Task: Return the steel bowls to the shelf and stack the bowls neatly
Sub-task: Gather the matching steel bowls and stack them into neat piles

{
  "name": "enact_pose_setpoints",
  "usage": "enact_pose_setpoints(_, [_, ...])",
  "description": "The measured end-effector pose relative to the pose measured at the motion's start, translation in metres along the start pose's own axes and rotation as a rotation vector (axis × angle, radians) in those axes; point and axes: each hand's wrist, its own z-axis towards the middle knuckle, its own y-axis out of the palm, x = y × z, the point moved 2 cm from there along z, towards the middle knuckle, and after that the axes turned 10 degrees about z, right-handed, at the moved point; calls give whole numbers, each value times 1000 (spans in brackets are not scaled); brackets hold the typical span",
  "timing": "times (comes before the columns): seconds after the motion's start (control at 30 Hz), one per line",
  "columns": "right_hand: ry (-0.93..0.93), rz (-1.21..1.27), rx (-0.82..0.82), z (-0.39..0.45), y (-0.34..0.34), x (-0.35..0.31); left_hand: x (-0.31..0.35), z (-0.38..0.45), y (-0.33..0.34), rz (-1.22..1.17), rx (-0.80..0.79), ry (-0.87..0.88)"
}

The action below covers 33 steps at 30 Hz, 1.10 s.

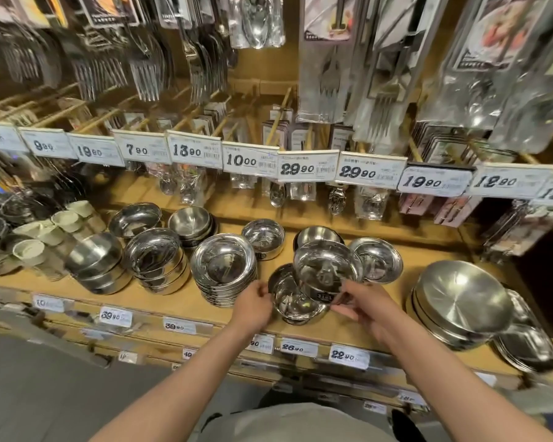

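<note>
A shiny steel bowl (328,269) with a dark label on its side is tilted in my right hand (361,303), which grips its lower right wall. It hangs over a second steel bowl (289,299) standing near the front edge of the wooden shelf (179,301). My left hand (253,301) has its fingers curled against that lower bowl's left rim. Behind them stand another steel bowl (320,234) and a shallow steel dish (377,260).
To the left are stacks of steel plates (224,269) and bowls (155,260), a small bowl (264,237) and white cups (29,250). Large steel pans (460,301) are stacked at the right. Price tags (307,167) and packaged cutlery (326,59) hang overhead.
</note>
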Motion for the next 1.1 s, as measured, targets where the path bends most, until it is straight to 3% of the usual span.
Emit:
enact_pose_setpoints(0.13, [-30, -84, -3, 4, 6, 0, 9, 10, 3, -30, 97, 15])
enact_pose_setpoints(0.3, [-66, -229, 29, 9, 12, 10, 11, 17, 17, -218, -100, -46])
enact_pose_setpoints(0.4, [-78, -266, 81, 10, 9, 14, 12, 21, 27, -23, -91, -31])
enact_pose_setpoints(0.57, [-117, -585, 164, 18, -2, 7, 23, 25, 24, 190, -9, 48])
enact_pose_setpoints(0.77, [-290, -712, 137, 22, -11, -2, 34, 29, 19, 235, 9, 93])
enact_pose_setpoints(0.9, [-313, -702, 83, 25, -18, -2, 36, 28, 21, 248, 12, 112])
enact_pose_setpoints(1.1, [-310, -711, 140, 23, -35, -6, 46, 17, 32, 230, -25, 135])
